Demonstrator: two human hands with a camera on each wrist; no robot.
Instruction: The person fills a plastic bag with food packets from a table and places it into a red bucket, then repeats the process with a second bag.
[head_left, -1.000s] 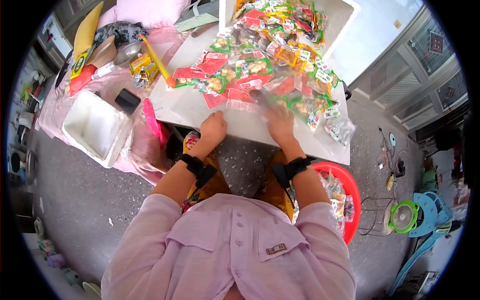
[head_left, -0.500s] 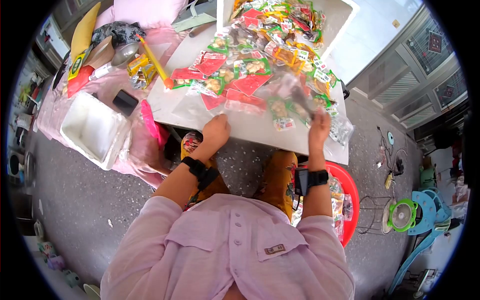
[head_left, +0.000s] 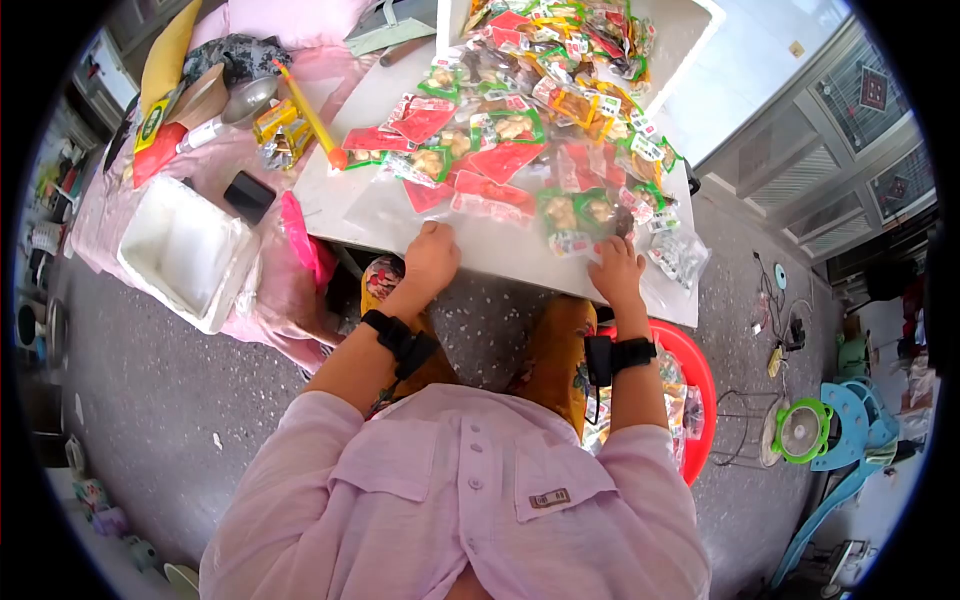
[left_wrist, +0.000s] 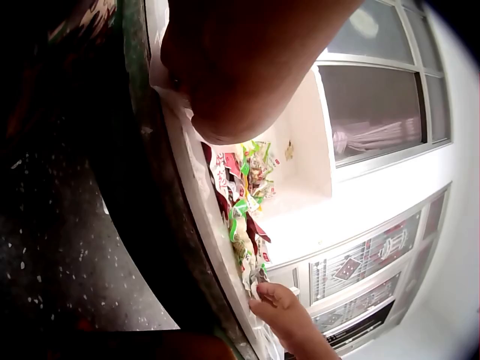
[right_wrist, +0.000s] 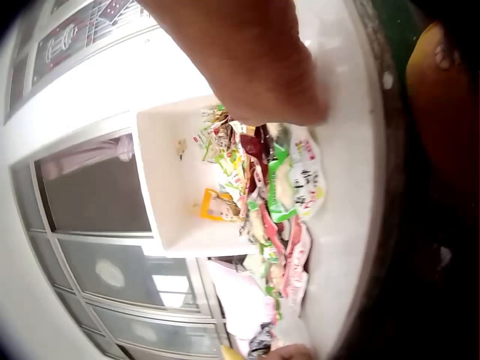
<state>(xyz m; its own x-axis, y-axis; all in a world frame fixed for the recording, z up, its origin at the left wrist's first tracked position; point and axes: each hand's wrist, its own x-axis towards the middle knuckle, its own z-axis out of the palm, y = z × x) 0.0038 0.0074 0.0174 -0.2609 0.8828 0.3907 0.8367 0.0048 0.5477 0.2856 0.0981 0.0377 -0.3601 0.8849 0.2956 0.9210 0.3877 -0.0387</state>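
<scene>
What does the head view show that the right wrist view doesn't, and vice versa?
Head only: the red basin on the floor and the black phone.
Right wrist only: the window with a pinkish curtain.
Both: the snack packets, the foam box behind them, and the right hand.

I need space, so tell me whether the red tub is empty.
Not empty: the head view shows plastic packets in the red tub. The right arm hides part of it; how full cannot be told.
</scene>
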